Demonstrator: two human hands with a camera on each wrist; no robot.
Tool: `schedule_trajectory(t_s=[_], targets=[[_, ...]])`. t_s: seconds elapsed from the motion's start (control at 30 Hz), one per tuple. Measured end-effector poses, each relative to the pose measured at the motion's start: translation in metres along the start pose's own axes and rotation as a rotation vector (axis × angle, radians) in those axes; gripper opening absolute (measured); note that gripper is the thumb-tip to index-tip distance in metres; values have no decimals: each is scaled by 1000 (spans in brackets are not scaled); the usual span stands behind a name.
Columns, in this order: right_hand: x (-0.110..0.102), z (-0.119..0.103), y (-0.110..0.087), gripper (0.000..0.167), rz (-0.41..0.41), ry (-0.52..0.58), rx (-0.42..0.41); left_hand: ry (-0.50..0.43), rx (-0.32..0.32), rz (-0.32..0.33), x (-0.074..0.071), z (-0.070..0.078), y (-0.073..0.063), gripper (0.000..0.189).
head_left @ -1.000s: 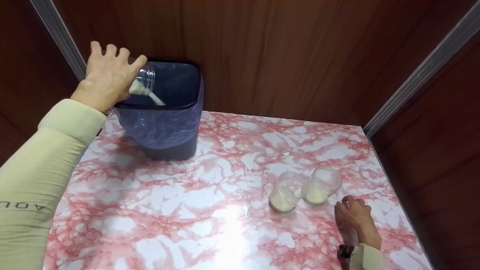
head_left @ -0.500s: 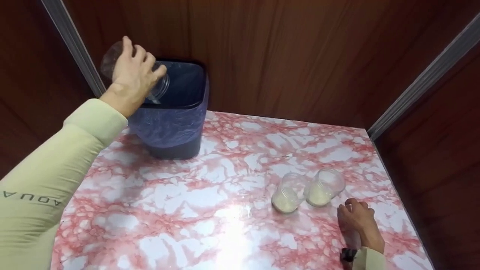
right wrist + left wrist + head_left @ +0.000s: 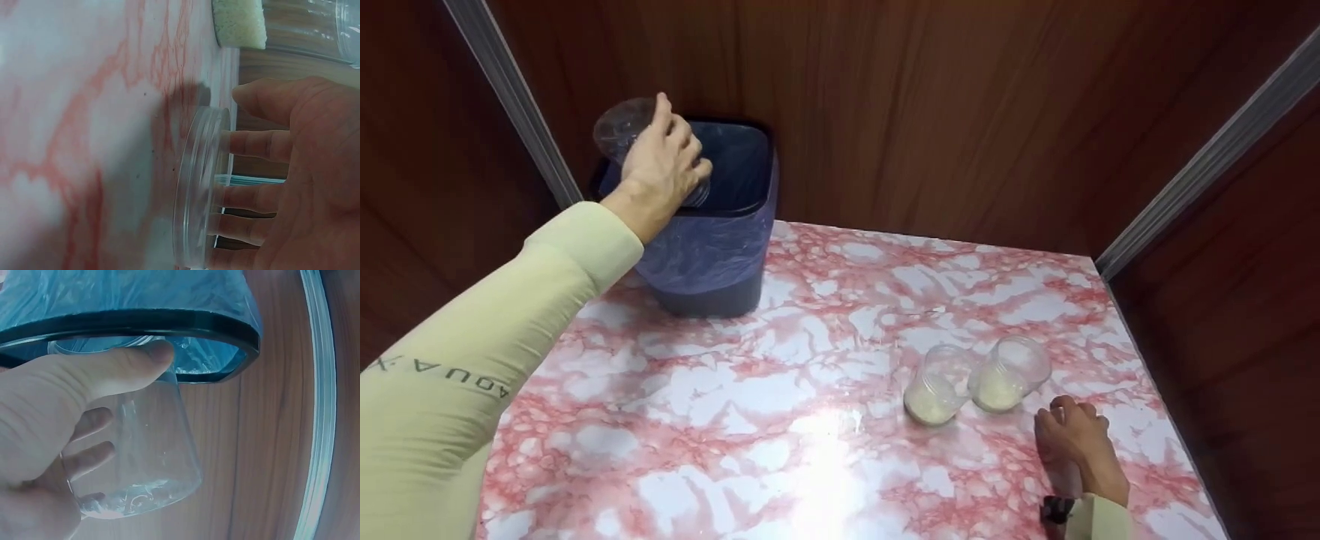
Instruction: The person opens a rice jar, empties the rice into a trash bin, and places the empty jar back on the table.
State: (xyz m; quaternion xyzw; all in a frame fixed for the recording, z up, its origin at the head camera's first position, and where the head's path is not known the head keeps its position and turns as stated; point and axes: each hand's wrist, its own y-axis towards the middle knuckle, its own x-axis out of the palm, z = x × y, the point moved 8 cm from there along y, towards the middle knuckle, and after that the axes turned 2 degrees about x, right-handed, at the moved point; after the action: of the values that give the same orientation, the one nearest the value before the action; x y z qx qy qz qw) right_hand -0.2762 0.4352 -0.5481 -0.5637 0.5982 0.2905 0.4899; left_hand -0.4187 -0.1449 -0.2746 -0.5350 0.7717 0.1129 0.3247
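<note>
- Here's my left hand (image 3: 660, 161), at ten o'clock from the centre of the head view, fingers and thumb wrapped round a clear jar (image 3: 152, 461): a full, firm hold.
- And the jar is tipped right over, base up toward ten o'clock, mouth down toward four, over the inside of the bin (image 3: 716, 300); my fingers show through its wall.
- The bin stands at ten o'clock too, dark, black-rimmed, a bluish liner (image 3: 712, 255) hanging down its outside, the wood-grain wall (image 3: 922, 112) just behind.
- Across to four o'clock: my right hand (image 3: 332, 180), fingers stretched and loosely spread, thumb off to the side, fingertips touching a clear lid (image 3: 199, 191) that lies flat on the bench (image 3: 810, 360).
- Just beside that hand, two upright jars with pale grains in the bottom: the nearer jar (image 3: 1006, 375) at four o'clock, the farther jar (image 3: 934, 382) at five. Are those two touching? I can't tell.
- Under it all, red-and-white marbling, with a bright glare (image 3: 825, 480) at six o'clock.
</note>
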Motion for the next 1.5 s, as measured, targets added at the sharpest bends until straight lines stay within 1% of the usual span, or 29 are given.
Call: schedule_trajectory(t_s=[0.1, 0.17, 0.33, 0.43, 0.5, 0.63, 0.8, 0.87, 1.0, 1.2, 1.27, 1.33, 1.43, 1.5], targets=[[2, -2, 2, 50, -7, 1, -5, -10, -16, 7, 2, -6, 0, 45], [2, -2, 2, 52, -23, 2, 1, -16, -16, 9, 3, -6, 0, 43], [-1, 4, 3, 53, -38, -20, 35, 18, 28, -11, 3, 5, 5, 45], [-2, 4, 4, 53, -31, -22, 26, 51, 38, -33, 4, 7, 5, 51], [-1, 1, 5, 53, -25, -19, 10, 34, 28, -28, 5, 4, 3, 48], [-1, 0, 3, 51, -2, -8, -6, -20, 6, 4, 3, -1, 0, 42], [1, -1, 2, 52, -16, 9, 17, -47, 27, 15, 5, 6, -4, 42], [1, -1, 2, 52, -23, 18, 26, -57, 14, 29, 4, 5, -6, 42], [1, 1, 0, 53, -21, 17, 40, -74, -9, 61, -1, -2, -7, 43], [2, 3, 0, 53, -38, 16, 51, -97, -20, 71, -5, -7, -12, 51], [2, 3, 0, 53, -40, 11, 48, -129, -40, 82, -7, -9, -15, 54], [2, 4, 1, 53, -38, 8, 48, -175, -70, 107, -10, -11, -17, 56], [2, 4, 1, 53, -38, 13, 45, -252, -124, 161, -15, -15, -22, 63], [0, 3, 1, 52, -29, 19, 32, -310, -161, 213, -18, -18, -26, 66]])
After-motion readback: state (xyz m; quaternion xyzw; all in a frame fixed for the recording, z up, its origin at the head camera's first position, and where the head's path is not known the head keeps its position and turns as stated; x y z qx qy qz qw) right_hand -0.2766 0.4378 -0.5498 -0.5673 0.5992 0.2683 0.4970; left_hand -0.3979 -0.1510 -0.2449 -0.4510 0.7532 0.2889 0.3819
